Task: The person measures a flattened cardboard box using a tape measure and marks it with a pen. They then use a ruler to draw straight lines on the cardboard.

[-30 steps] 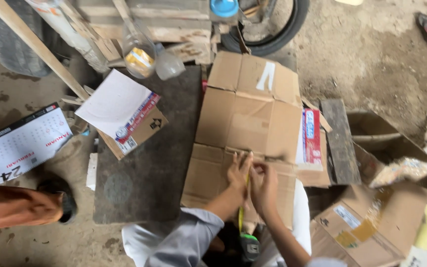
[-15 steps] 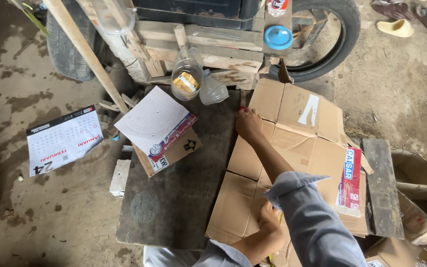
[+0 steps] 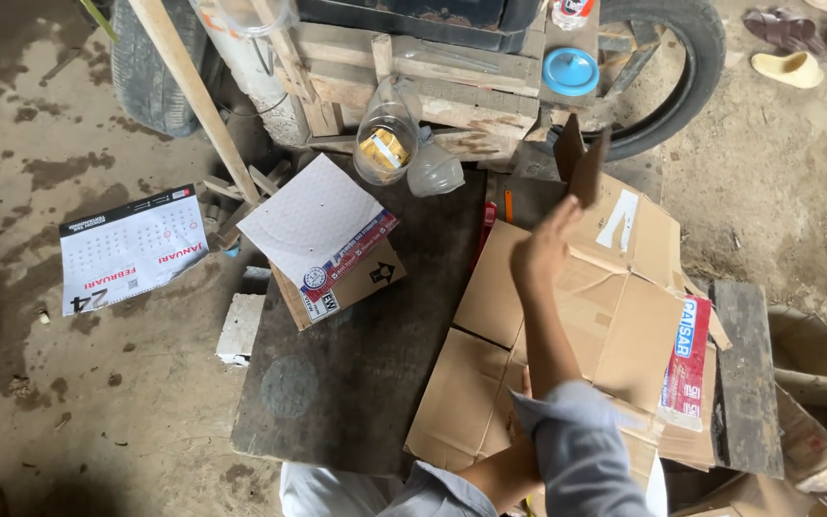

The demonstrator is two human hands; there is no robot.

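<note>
**A strip of cardboard is lifted away from the flattened box**

A large flattened cardboard box (image 3: 614,316) is spread over the dark table (image 3: 356,373), and it lies open and flat, with a red and white label at its right edge. As far as can be judged, one small cardboard piece (image 3: 588,165) is already separated from the box, while the greater part of the box is not yet divided.

The right hand (image 3: 540,251) is raised above the box with the arm stretched forward. Its grip is closed on the lower end of the cardboard piece, which is held upright in the air, over the far edge of the box and near the tyre (image 3: 681,86). The left hand (image 3: 526,385) is mostly hidden under the right sleeve at the near edge of the box; whether its grip is closed or apart cannot be told.

A smaller box (image 3: 337,254) with white paper is seen on the left part of the table, and a calendar (image 3: 131,249) lies on the floor.
</note>
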